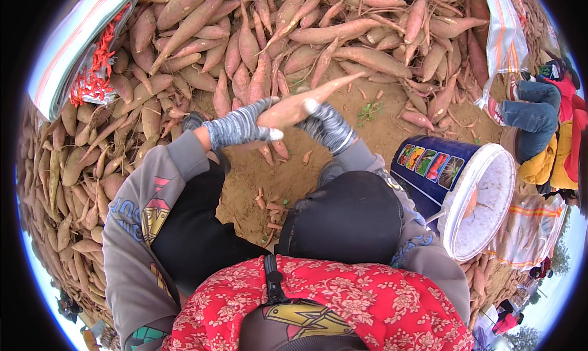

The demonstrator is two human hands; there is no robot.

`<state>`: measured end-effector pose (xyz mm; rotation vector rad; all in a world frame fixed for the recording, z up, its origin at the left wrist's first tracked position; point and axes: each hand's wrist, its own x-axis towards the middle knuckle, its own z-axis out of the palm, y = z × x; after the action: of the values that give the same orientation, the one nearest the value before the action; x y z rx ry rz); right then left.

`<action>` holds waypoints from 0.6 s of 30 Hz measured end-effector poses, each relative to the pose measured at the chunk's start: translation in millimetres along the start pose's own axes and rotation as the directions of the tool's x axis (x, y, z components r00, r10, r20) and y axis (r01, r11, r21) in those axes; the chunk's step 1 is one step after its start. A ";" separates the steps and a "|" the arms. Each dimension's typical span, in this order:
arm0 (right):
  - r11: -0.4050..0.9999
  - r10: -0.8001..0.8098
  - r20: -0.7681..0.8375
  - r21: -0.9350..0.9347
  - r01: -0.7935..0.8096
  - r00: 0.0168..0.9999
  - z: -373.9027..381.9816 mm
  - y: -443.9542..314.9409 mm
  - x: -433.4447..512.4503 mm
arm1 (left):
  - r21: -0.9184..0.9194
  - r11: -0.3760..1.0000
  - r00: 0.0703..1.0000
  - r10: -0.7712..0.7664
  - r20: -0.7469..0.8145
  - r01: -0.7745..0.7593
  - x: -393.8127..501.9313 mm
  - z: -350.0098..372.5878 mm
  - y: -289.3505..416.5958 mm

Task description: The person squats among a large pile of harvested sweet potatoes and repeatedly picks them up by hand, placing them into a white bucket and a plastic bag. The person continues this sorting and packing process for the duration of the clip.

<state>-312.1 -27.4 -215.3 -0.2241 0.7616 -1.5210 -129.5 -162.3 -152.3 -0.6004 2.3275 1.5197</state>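
Observation:
A long, tapering sweet potato (298, 105) is held up in front of me, its thin end pointing to the upper right. My left hand (241, 123), in a grey knitted glove with pale fingertips, grips its thick end. Part of another reddish-brown root shows just under this hand. My right hand (326, 126), gloved alike, has its thumb against the underside near the middle; its other fingers are mostly hidden. Beyond both hands rises a heap of soil-dusted sweet potatoes (248, 48). Snapped root ends (274, 213) lie on the bare soil (248, 174) between my legs.
A dark blue bucket (427, 172) with a white inside lies tipped at my right, a root in it. Folded woven sacks (78, 43) with red ties rest on the heap at left. Another sack (503, 34) and a seated person (533, 107) are at right.

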 end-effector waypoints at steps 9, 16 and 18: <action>0.125 -0.381 0.016 -0.990 0.069 0.924 -16.0 -58.1 12.8 | -0.374 0.883 0.954 -0.219 0.203 0.282 -16.5 0.0 19.3; -0.880 -0.276 0.290 -0.460 -0.119 0.916 -45.8 -121.7 124.5 | -0.751 0.617 0.908 -0.415 -0.054 0.238 -18.4 -23.1 -28.3; -0.915 -0.214 0.187 -0.382 -0.130 0.959 -58.3 -135.1 147.7 | -0.829 0.517 0.849 -0.518 -0.105 0.213 -22.1 -30.7 -39.3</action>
<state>-473.4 -159.0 -226.3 -2.0962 2.5206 0.3936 -91.5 -200.4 -161.1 -1.5891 1.3698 2.3177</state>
